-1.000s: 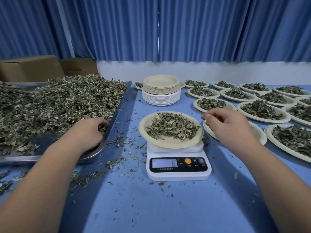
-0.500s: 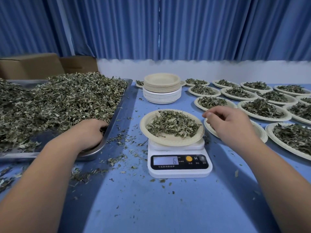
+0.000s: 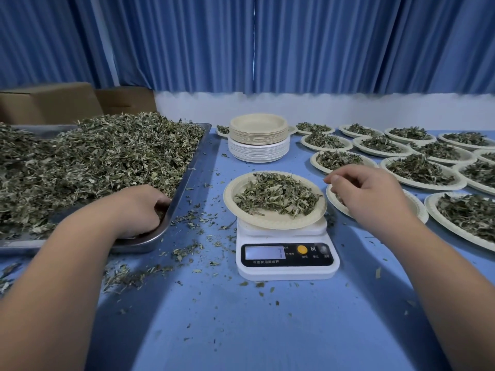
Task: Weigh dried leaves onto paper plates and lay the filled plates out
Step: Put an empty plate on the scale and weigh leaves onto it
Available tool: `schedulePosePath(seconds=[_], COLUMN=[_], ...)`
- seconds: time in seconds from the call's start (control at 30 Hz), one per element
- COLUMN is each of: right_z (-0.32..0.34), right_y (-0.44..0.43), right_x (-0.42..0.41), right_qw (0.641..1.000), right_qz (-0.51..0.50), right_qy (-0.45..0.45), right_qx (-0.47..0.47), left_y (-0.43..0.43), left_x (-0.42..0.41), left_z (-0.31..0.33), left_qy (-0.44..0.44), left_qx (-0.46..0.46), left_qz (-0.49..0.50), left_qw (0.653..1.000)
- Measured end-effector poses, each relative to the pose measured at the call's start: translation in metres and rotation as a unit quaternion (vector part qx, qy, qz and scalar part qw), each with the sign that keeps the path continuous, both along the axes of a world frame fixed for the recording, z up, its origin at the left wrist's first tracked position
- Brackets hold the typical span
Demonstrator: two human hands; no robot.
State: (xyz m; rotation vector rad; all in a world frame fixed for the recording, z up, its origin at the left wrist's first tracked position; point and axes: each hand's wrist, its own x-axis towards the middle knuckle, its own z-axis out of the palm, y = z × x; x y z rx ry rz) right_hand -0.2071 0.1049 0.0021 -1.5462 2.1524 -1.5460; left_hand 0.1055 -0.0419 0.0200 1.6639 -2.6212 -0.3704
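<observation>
Left forearm (image 3: 67,263) bare, extended forward from lower left edge of view. Left hand (image 3: 139,210) palm-down at far end, knuckles toward camera, fingers (image 3: 158,202) curled downward with tips hidden; grasp not determinable. Right forearm (image 3: 442,277) bare, extended forward from lower right edge, angled inward. Right hand (image 3: 372,196) raised, back of hand up, fingers curled, tips of thumb and forefinger drawn together in pinch posture; contents of pinch not discernible. Hands well apart.

Left hand (image 3: 136,210) conceals whatever it holds in the tray (image 3: 191,167).
</observation>
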Motion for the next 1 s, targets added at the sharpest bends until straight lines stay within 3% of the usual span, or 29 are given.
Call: schedulePosePath(seconds=[0.37,0.43,0.53,0.63,0.8,1.0], right_z=[0.002,0.002,0.002,0.002,0.003,0.001], right_y=[0.002,0.002,0.002,0.001,0.001,-0.002], right_x=[0.002,0.002,0.001,0.001,-0.001,0.008], right_qw=[1.000,1.000,1.000,0.999,0.989,0.981], right_qz=[0.000,-0.002,-0.009,-0.026,-0.070,-0.049], right_qy=[0.002,-0.001,0.002,0.011,0.043,-0.031], right_qx=[0.007,0.009,0.015,0.027,0.124,0.188], left_y=[-0.002,-0.001,0.003,0.019,0.046,0.051], left_x=[-0.006,-0.008,-0.017,-0.039,-0.079,-0.090], left_z=[-0.004,-0.004,-0.006,-0.008,-0.020,-0.026], left_qy=[0.022,0.066,0.153,0.286,0.354,0.406], left_qx=[-0.068,-0.078,-0.181,-0.236,-0.148,-0.004], left_qz=[0.047,0.071,0.090,0.025,-0.015,0.046], left_qw=[0.996,0.992,0.967,0.928,0.923,0.913])
